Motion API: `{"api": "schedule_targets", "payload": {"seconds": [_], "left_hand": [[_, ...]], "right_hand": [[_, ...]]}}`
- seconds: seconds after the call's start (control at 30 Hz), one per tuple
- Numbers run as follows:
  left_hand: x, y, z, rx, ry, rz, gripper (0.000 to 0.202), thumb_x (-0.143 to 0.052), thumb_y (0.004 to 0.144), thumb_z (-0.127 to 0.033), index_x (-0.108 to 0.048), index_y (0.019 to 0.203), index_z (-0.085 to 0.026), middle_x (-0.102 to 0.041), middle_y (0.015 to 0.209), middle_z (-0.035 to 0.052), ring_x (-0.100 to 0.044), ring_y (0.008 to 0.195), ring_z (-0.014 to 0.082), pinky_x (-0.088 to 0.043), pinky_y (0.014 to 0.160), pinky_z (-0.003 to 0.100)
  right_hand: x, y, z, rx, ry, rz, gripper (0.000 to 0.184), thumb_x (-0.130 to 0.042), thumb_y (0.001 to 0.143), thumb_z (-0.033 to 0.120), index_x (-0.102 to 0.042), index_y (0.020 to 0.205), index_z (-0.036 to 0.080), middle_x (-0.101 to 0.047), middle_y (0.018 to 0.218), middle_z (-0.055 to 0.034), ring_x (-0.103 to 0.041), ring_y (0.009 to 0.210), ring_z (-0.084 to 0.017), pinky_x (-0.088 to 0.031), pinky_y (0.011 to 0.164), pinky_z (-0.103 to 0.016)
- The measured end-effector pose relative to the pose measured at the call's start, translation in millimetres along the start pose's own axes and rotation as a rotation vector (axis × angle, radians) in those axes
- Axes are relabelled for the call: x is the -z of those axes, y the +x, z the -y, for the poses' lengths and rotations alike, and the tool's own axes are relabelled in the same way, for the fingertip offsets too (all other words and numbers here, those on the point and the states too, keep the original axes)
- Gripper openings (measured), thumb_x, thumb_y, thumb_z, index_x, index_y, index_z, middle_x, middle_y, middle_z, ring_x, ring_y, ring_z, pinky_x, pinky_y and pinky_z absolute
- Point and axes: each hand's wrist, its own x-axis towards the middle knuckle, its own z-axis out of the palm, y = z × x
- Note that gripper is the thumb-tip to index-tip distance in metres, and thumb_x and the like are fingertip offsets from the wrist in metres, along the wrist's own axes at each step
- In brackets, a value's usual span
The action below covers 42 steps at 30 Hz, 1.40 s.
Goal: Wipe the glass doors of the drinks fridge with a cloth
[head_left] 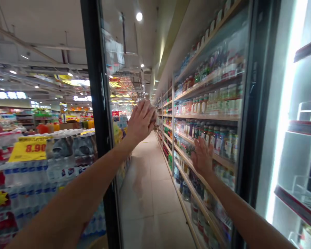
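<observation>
A glass fridge door [155, 204] with a black frame [93, 86] stands swung out in front of me. My left hand [141, 119] is open, its fingers stretched flat against the glass near the middle of the pane. Lower and to the right, my right hand [202, 156] is also open, with the palm pressed on the same pane. Neither hand holds anything. Through the glass I see a shop aisle and its shelves.
The lit fridge interior [300, 145] with wire shelves is at the far right. Shelves of drink bottles [209, 103] line the right side of the aisle. Stacked packs of water bottles [62, 152] with a yellow 8.90 price sign [28, 148] stand at the left.
</observation>
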Motion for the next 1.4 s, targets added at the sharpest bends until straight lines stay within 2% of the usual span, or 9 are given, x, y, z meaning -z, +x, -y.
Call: {"api": "schedule_targets", "payload": {"seconds": [0.07,0.2,0.27,0.43,0.67,0.87,1.1,1.3,1.4], "left_hand": [[-4.0,-5.8,-14.9,-0.100,-0.024,0.014,0.044,-0.041,0.090,-0.029,-0.046,0.128,-0.009,-0.037,0.143,0.0153,-0.018,0.139,0.0281,-0.022,0.113,0.047],[-17.8,-31.3,-54.2,-0.685,-0.157,0.192,0.037,-0.035,0.092,-0.027,-0.052,0.124,-0.016,-0.044,0.140,0.0049,-0.029,0.135,0.0186,-0.021,0.115,0.034],[-13.9,-22.0,-42.5,-0.607,-0.132,0.187,0.039,-0.037,0.092,-0.030,-0.050,0.126,-0.016,-0.043,0.141,0.0053,-0.029,0.136,0.0202,-0.022,0.114,0.037],[6.9,21.1,-3.0,0.085,0.016,-0.048,0.048,-0.045,0.087,-0.029,-0.044,0.130,-0.008,-0.036,0.143,0.0168,-0.017,0.139,0.0296,-0.022,0.112,0.049],[-21.3,-3.7,-65.9,-0.669,-0.171,0.131,0.037,-0.036,0.091,-0.028,-0.054,0.120,-0.014,-0.049,0.136,0.0065,-0.035,0.132,0.0199,-0.024,0.114,0.037],[4.1,42.7,1.5,0.042,0.008,-0.047,0.048,-0.043,0.088,-0.030,-0.043,0.130,-0.008,-0.035,0.144,0.0170,-0.018,0.139,0.0304,-0.023,0.111,0.050],[-22.0,8.9,-62.4,-0.665,-0.162,0.143,0.038,-0.040,0.090,-0.030,-0.053,0.121,-0.014,-0.049,0.136,0.0080,-0.033,0.133,0.0207,-0.025,0.112,0.037],[12.6,43.9,15.2,0.051,0.070,-0.064,0.048,-0.046,0.086,-0.031,-0.044,0.130,-0.011,-0.036,0.144,0.0142,-0.022,0.137,0.0306,-0.024,0.110,0.050],[13.6,-1.9,7.5,-0.107,0.037,-0.002,0.043,-0.045,0.086,-0.028,-0.048,0.126,-0.011,-0.040,0.141,0.0124,-0.017,0.139,0.0280,-0.024,0.112,0.045]], "right_hand": [[-1.4,0.8,-0.9,-0.032,-0.008,-0.022,0.061,-0.035,0.091,0.028,-0.011,0.146,0.021,-0.035,0.144,-0.0141,-0.025,0.137,-0.022,-0.015,0.111,-0.050],[-0.7,0.7,0.2,-0.015,0.013,0.012,0.062,-0.036,0.090,0.025,-0.010,0.147,0.020,-0.034,0.145,-0.0134,-0.025,0.137,-0.022,-0.014,0.112,-0.050],[0.1,0.5,0.5,-0.010,0.016,0.011,0.064,-0.037,0.090,0.024,-0.009,0.147,0.021,-0.034,0.145,-0.0127,-0.024,0.137,-0.022,-0.013,0.112,-0.050],[0.4,1.0,1.0,-0.012,0.001,-0.014,0.065,-0.038,0.089,0.022,-0.008,0.147,0.021,-0.034,0.145,-0.0120,-0.026,0.137,-0.022,-0.014,0.112,-0.050],[-0.4,0.7,1.1,0.002,-0.020,-0.035,0.061,-0.037,0.090,0.023,-0.014,0.146,0.018,-0.040,0.140,-0.0153,-0.026,0.137,-0.022,-0.015,0.112,-0.049],[-1.5,-0.5,2.0,-0.006,-0.035,-0.016,0.063,-0.036,0.090,0.022,-0.011,0.147,0.019,-0.043,0.138,-0.0146,-0.027,0.136,-0.023,-0.016,0.111,-0.050],[-1.4,-0.2,2.1,-0.001,-0.036,-0.037,0.061,-0.038,0.089,0.020,-0.015,0.146,0.017,-0.043,0.137,-0.0163,-0.027,0.136,-0.023,-0.019,0.110,-0.050],[0.9,0.1,1.7,-0.017,-0.024,-0.022,0.060,-0.038,0.088,0.020,-0.019,0.144,0.017,-0.044,0.137,-0.0157,-0.026,0.137,-0.023,-0.019,0.110,-0.050],[0.9,-0.5,0.7,-0.016,-0.012,-0.010,0.060,-0.038,0.088,0.021,-0.018,0.145,0.018,-0.043,0.138,-0.0155,-0.028,0.136,-0.024,-0.018,0.110,-0.050]]}}
